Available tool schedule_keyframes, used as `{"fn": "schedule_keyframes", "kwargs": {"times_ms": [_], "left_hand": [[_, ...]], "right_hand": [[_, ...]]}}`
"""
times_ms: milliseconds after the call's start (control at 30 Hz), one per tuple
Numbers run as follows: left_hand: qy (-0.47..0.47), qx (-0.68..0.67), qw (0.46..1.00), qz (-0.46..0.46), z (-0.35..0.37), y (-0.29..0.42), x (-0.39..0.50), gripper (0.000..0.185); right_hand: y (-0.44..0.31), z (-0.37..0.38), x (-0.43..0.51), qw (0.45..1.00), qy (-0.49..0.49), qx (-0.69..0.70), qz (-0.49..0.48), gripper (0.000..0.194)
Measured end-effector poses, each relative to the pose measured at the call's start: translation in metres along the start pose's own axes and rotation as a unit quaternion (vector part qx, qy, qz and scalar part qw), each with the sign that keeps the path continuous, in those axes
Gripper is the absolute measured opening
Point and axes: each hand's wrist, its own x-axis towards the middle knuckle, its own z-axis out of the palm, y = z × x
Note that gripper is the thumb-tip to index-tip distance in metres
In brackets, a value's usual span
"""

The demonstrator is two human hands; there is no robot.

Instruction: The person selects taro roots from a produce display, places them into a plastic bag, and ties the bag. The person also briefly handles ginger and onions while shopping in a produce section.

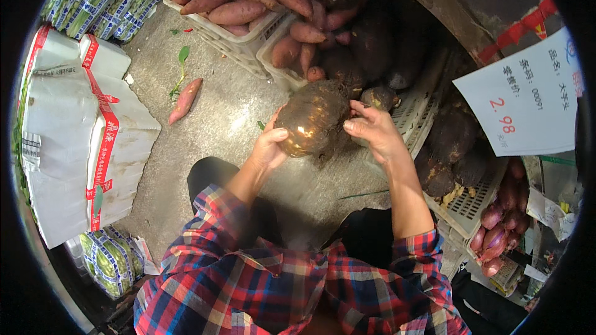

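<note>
A large brown taro corm [314, 114] is held above the concrete floor, its rough skin showing pale scraped spots on the near left side. My left hand [270, 144] grips its left end, thumb on top and fingers underneath. At the other end, my right hand [377, 130] has its thumb and index finger apart beside the fibrous edge; whether the fingertips touch it is unclear. Loose dark fibres hang below that edge. Just beyond my right hand lies a smaller taro [379, 97], partly hidden by the fingers.
White crates of sweet potatoes [237, 11] stand ahead, with dark taros [377, 46] beside them. More taros [449, 137] and red onions [496, 237] are at right, under a price sign [526, 97]. Taped foam boxes [65, 135] stand left. One sweet potato [185, 101] lies on the floor.
</note>
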Motion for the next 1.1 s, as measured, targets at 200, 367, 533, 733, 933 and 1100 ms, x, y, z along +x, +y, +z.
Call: {"fn": "schedule_keyframes", "kwargs": {"times_ms": [200,367,533,733,933,1100], "left_hand": [[-0.013,0.225,0.957,0.182,0.031,0.014,-0.011,0.090],[0.002,0.156,0.974,0.163,0.060,0.025,-0.055,0.092],[0.122,0.032,0.979,0.157,0.078,0.038,-0.086,0.048],[0.189,0.120,0.961,0.164,0.119,0.038,-0.130,0.046],[0.265,0.116,0.944,0.156,0.198,0.061,-0.192,0.042],[0.277,0.179,0.936,0.121,0.276,0.097,-0.242,0.033]], "right_hand": [[0.001,0.023,-0.010,0.984,-0.079,0.152,-0.052,0.093],[0.018,0.013,-0.015,0.959,-0.090,0.268,0.031,0.094],[0.058,0.027,-0.044,0.901,0.038,0.399,0.166,0.066],[0.054,0.046,-0.081,0.893,-0.064,0.429,0.123,0.084],[-0.019,0.064,-0.138,0.909,-0.196,0.363,0.060,0.097],[-0.093,0.109,-0.201,0.845,-0.171,0.470,0.188,0.086]]}}
